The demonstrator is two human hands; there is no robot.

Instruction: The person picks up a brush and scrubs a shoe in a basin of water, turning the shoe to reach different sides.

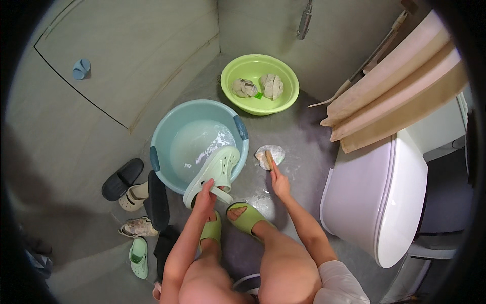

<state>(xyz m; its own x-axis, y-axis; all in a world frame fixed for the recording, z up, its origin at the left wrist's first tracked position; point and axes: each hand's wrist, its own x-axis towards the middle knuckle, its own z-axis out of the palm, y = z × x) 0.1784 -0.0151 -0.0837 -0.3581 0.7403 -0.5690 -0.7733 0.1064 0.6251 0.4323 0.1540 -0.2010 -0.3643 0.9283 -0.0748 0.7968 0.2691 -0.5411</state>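
My left hand (205, 200) grips a pale green clog (215, 169) by its heel end, tilted over the near rim of a blue plastic basin (178, 110). Cloudy water with some suds lies in the basin. In my right hand (280, 183) is a wooden-backed brush (269, 159), its head resting on a small sudsy whitish item (279, 152) on the wet floor, right of the basin. What that item is, I cannot tell. The brush's bristles are hidden.
A lime green basin (260, 110) holding two bundled cloth-like items stands beyond. Black slides (123, 179), a beige clog (133, 199) and a small green clog (139, 258) lie at left. At right are a toilet (360, 193), a curtain (395, 87) and a long-handled tool (370, 57).
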